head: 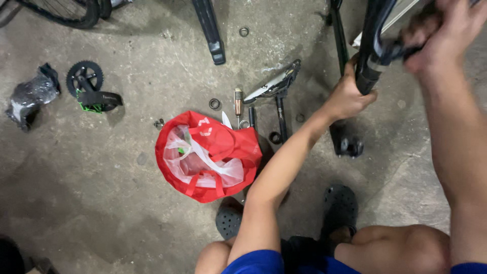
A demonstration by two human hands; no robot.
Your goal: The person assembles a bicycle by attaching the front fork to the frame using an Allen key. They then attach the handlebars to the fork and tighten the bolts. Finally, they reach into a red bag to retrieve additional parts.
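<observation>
Overhead, both hands [350,96] [444,33] around black tube [373,45].

We see open concrete floor [91,193] left of the red bag [213,152], while a bike saddle [274,83], screwdriver [237,100] and loose rings crowd the ground beside the black frame tube [373,45].

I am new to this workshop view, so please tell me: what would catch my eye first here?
The red bag with a clear plastic bag inside lies open on the concrete floor, near the middle. At upper right, the left hand grips a black tube, and the right hand closes on a part at its top. At far left lies a black chainring with crank.
</observation>
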